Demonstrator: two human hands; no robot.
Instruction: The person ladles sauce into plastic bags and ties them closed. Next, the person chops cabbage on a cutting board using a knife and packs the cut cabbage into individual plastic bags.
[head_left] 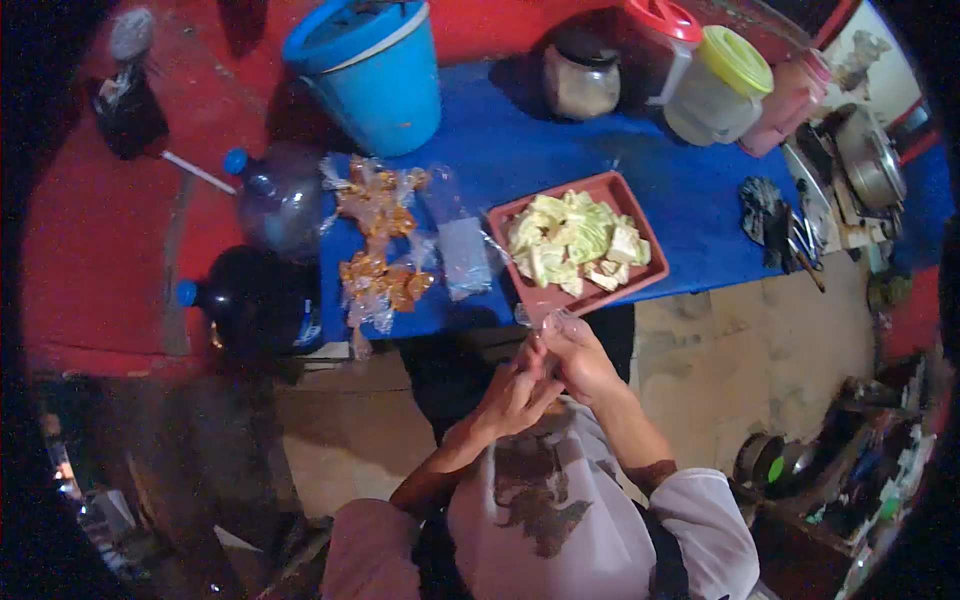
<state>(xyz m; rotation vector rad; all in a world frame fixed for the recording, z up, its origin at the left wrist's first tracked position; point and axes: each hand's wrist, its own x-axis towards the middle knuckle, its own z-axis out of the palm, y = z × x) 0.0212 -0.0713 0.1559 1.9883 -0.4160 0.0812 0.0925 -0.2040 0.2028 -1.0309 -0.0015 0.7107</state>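
Note:
In front of my chest, at the near edge of the blue table (570, 110), my hands are close together. A small clear plastic bag (562, 324) is pinched in my right hand (587, 366). My left hand (518, 392) meets it from the other side, fingers closed on the bag's lower part; the fingertips are partly hidden. Just beyond them is a reddish tray (657, 262) of chopped cabbage (570, 240). Left of the tray lies a stack of flat clear bags (463, 258). Further left are several small knotted bags of orange-brown food (385, 280).
A blue bucket (385, 95) stands at the back left, near large bottles (280, 205) lying on their sides. Along the back right are a dark-lidded jar (582, 85) and a yellow-lidded pitcher (715, 95). Utensils (800, 235) and a metal pot (870, 160) sit at the right.

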